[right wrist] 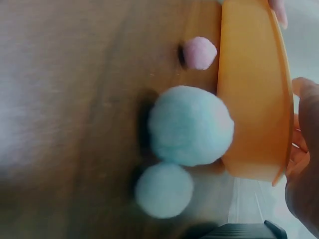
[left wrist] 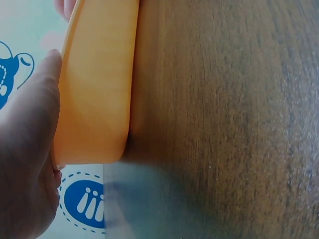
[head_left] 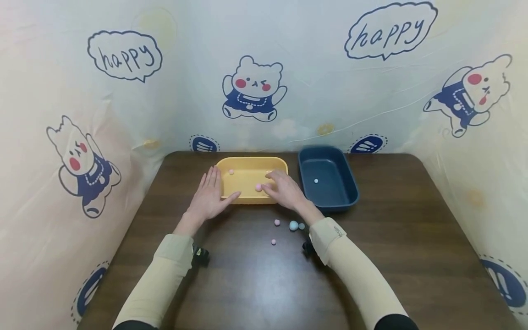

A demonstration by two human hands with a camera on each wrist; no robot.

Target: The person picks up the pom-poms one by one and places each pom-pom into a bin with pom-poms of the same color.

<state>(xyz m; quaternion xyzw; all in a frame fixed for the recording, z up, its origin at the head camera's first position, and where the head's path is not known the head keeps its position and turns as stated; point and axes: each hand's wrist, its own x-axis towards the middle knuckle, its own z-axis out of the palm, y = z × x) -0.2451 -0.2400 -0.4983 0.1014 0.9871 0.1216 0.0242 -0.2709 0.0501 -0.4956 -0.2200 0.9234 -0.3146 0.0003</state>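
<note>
The yellow tray stands near the table's back edge with two pink pompoms in it, one at the back left, one at the right. My left hand lies with straight fingers along the tray's left end, thumb at its front rim. Over the tray's right end, my right hand has loosely bent fingers close to the right pink pompom; whether they touch it I cannot tell. In the right wrist view, a large light-blue pompom, a smaller one and a pink one lie before the tray.
A dark blue tray stands right of the yellow one, with a small pale pompom inside. On the table in front are two loose pink pompoms, one nearer the trays, one nearer me. A printed cloth hangs behind.
</note>
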